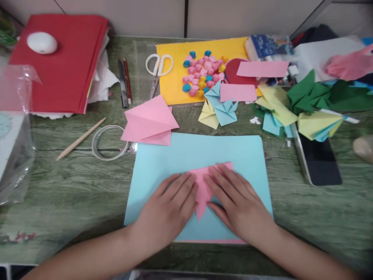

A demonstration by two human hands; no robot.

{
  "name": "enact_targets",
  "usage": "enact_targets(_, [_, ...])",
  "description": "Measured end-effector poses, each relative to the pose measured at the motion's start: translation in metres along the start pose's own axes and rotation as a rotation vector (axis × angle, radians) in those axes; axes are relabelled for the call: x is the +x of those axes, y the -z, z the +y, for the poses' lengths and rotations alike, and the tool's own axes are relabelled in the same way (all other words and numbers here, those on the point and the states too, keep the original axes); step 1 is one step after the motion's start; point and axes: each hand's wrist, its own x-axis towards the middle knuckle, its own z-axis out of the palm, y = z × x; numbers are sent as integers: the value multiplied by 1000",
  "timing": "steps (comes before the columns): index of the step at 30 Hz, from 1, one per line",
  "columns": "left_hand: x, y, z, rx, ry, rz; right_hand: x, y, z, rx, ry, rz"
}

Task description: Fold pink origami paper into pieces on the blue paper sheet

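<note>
Nearest to us lay our own forearms, running up from the lower edge to our left hand (171, 212) and right hand (237, 204). Both hands were flat, palms down, fingers stretched out and gripping nothing. They pressed a folded pink paper (203, 192) onto a light blue sheet (180, 155).

The pink paper lay between the two hands, with its sides under our fingertips. Its long axis ran straight away from us: the sharp point aimed at our body and the broad edge lay on the far side. Each hand touched it, the right one covering more of the broad edge.

The blue sheet rested on a green, wood-grained table (72, 186). Just beyond its far left corner lay a larger pink fold (148, 122), with a tape ring (109, 142) and a wooden stick (81, 139) to the left of that. Further back we saw scissors (159, 70) beside a yellow sheet (171, 83) carrying a cluster of small paper hearts (204, 72). A dark phone (319, 163) lay to the right of the blue sheet, below heaped coloured scraps. A red folder (64, 58) sat far left, against a pale wall.
</note>
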Motion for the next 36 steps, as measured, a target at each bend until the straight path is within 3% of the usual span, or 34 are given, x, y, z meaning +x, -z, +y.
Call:
enact_targets(15, [4, 6, 2, 56, 117, -19, -2, -2, 0, -6, 9, -12])
enact_targets(23, [2, 7, 13, 64, 184, -138, -1, -1, 0, -2, 7, -25])
enact_targets(36, [0, 8, 16, 4, 229, -199, -3, -3, 1, 8, 16, -27])
